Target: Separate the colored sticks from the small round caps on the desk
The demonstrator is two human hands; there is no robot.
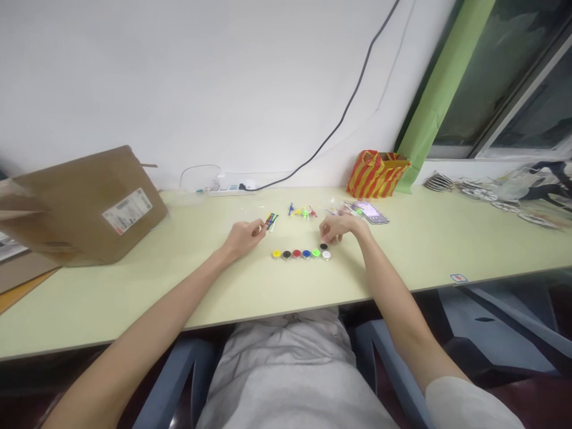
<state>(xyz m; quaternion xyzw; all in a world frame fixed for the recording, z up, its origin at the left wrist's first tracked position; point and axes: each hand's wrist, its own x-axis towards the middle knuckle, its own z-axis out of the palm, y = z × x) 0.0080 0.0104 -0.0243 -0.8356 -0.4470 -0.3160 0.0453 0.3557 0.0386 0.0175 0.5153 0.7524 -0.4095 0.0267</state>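
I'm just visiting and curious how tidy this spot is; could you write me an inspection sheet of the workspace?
Surface: pale table, small sticker at its near edge.
Job's things: row of six small pots, tops yellow, black, red, blue, green, white; black disc beyond the white one; loose coloured bits farther back.
Clutter: cardboard box at left; striped bag and phone at right.
Left hand: fingers pinch coloured sticks.
Right hand: fingers at the black disc; grip unclear.
Cables: black cable runs down to the power strip.
Surroundings: white wall, green curtain, window.
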